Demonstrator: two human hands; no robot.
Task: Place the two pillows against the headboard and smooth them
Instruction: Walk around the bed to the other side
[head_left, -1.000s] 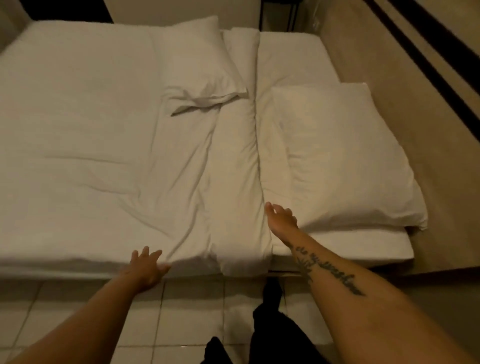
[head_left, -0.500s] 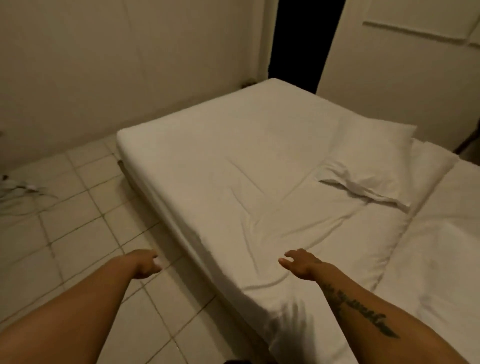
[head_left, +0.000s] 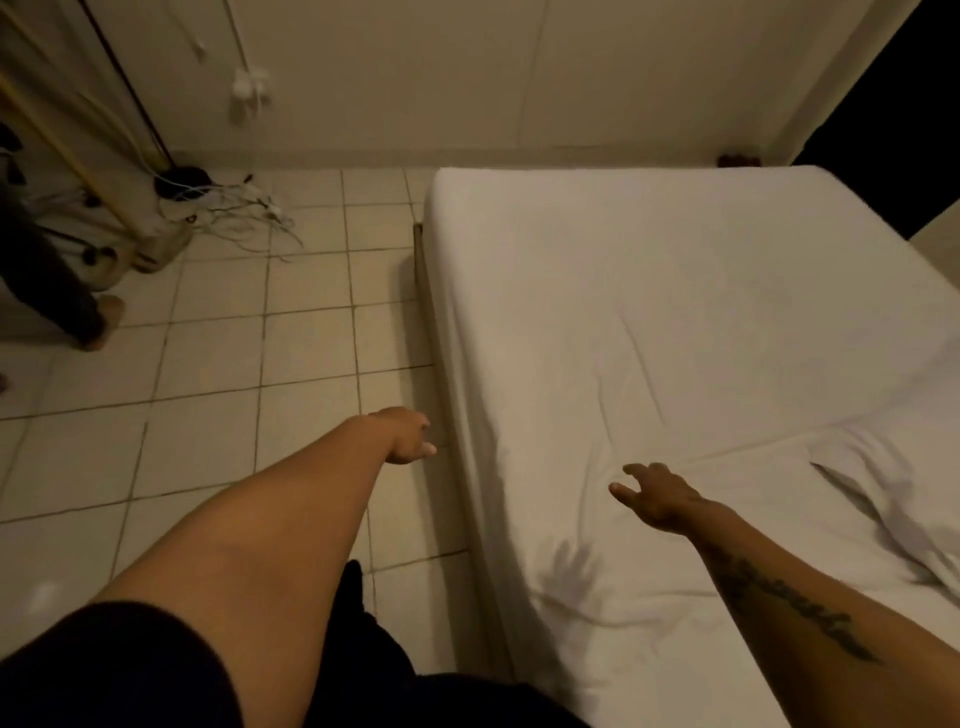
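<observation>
A white bed (head_left: 649, 312) with a wrinkled sheet fills the right half of the head view. Only the crumpled open end of one white pillow (head_left: 914, 483) shows, at the right edge; the other pillow and the headboard are out of view. My right hand (head_left: 657, 496) hovers just above the sheet near the bed's left side, fingers spread, holding nothing, well left of the pillow. Beside the bed's edge, my left hand (head_left: 408, 434) hangs over the tiled floor, fingers loosely extended and empty.
A tiled floor (head_left: 234, 389) lies left of the bed. Another person's legs (head_left: 57, 291) stand at the far left. A tangle of white cables (head_left: 228, 208) sits by the wall. A dark opening (head_left: 893, 104) is at the top right.
The view has swung left, from the two pillows to the bed's left side and the floor. Both hands moved with it; my right hand now hovers over the sheet.
</observation>
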